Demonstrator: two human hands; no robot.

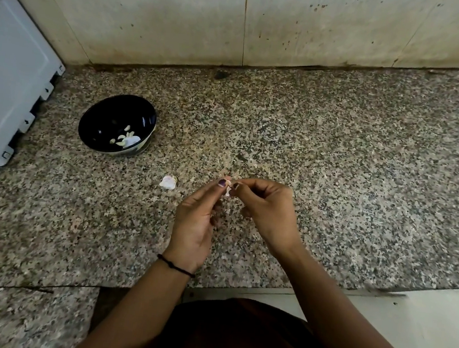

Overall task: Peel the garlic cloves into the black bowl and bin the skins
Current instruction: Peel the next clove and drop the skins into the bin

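Observation:
Over the middle of the granite counter, my left hand (195, 221) and my right hand (267, 209) meet at the fingertips and pinch one small garlic clove (228, 189) between them; a bit of pale skin hangs from it. The clove is mostly hidden by my fingers. To the left of my hands a piece of garlic with pinkish-white skin (168, 182) lies on the counter. Further back left stands the black bowl (94, 121), holding several peeled cloves (126, 137).
A white appliance (7, 77) stands at the far left beside the bowl. A stained tiled wall (268, 21) runs along the back of the speckled granite counter (367, 161). The counter's front edge steps down near my body.

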